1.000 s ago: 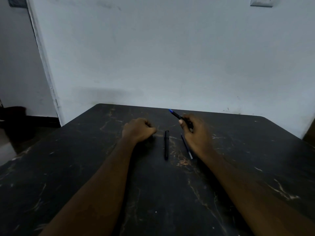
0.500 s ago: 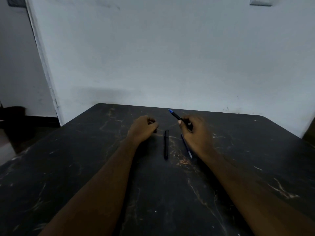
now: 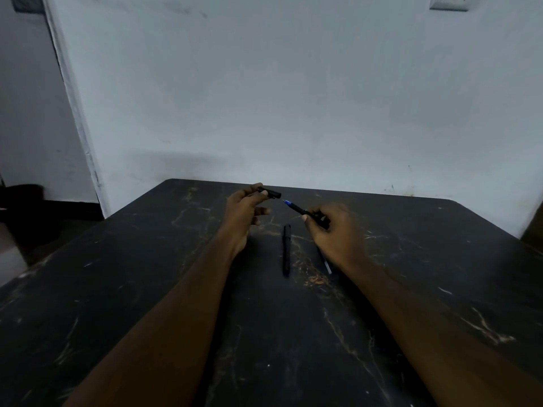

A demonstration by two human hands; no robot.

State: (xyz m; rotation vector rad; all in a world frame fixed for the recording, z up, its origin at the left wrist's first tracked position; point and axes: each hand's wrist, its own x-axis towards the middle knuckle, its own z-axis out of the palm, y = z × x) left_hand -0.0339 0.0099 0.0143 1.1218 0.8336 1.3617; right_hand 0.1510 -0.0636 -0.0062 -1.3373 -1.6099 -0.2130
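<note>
Head view showed the left hand [image 3: 245, 211] pinching a black cap [image 3: 269, 192] above the surface [image 3: 147, 289], while the right hand [image 3: 335, 227] gripped the pen [image 3: 302, 211]. Its blue tip pointed up-left toward the cap, just apart, axes roughly aligned.

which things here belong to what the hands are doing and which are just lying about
In hand: cap, pinched by the left hand; blue-tipped pen, gripped by the right hand, tip towards the cap.
Lying about: black pen flat on the table between the hands; thin pen partly hidden by the right hand.
</note>
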